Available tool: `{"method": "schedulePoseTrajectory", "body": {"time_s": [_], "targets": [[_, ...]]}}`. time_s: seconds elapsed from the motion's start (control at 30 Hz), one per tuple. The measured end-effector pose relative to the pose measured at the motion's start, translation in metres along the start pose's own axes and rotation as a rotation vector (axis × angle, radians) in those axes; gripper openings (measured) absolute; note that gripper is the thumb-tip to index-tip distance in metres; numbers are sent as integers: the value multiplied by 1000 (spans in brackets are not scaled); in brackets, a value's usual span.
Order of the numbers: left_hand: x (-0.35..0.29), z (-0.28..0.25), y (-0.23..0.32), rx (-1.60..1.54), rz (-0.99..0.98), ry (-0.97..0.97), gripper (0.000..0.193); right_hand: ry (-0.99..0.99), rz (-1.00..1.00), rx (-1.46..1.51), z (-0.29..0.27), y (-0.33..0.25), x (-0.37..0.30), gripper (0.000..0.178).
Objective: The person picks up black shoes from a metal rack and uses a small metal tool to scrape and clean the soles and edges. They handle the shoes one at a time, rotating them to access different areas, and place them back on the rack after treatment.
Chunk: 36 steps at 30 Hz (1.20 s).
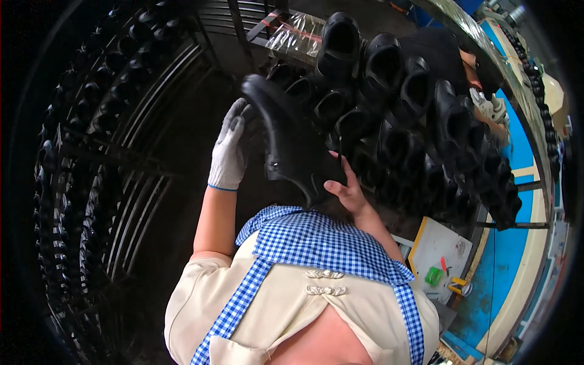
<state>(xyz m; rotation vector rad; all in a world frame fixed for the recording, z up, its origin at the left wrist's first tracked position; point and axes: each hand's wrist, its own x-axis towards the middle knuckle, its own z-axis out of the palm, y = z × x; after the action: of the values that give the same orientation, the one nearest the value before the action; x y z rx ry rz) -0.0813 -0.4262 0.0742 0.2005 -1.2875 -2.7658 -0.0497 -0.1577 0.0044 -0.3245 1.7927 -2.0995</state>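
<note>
I hold a black rubber shoe (291, 143) up in front of me with both hands. My left hand (231, 149), in a white knit glove, grips its upper left side near the toe. My right hand (348, 187) is bare and holds the lower right edge by the heel, with a thin dark tool between its fingers. Just behind the shoe lies a big heap of similar black shoes (420, 134).
A curved metal rack (91, 158) with rows of black shoes runs down the left. At right, another person's white-gloved hand (490, 108) is by the heap. A white board (435, 246) with a green item and small tools sits low right, by a blue floor (505, 243).
</note>
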Motion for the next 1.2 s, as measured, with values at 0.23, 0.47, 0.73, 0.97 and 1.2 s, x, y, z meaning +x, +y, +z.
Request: {"method": "schedulePoseTrajectory", "body": {"time_s": [0.23, 0.47, 0.73, 0.97, 1.2], "targets": [[14, -39, -26, -237, -111, 21, 37, -26, -40, -184, 6, -10, -3, 82], [-5, -2, -9, 71, 118, -144, 66, 140, 559, 589, -34, 26, -38, 79], [-24, 16, -8, 482, 315, -375, 81, -327, 626, 1040, -56, 62, -32, 56], [17, 24, -9, 393, 217, -60, 59, -714, 642, 1253, -32, 79, -7, 50], [38, 9, -23, 219, 99, 12, 52, -526, 379, 1111, 2, 32, 17, 46]]}}
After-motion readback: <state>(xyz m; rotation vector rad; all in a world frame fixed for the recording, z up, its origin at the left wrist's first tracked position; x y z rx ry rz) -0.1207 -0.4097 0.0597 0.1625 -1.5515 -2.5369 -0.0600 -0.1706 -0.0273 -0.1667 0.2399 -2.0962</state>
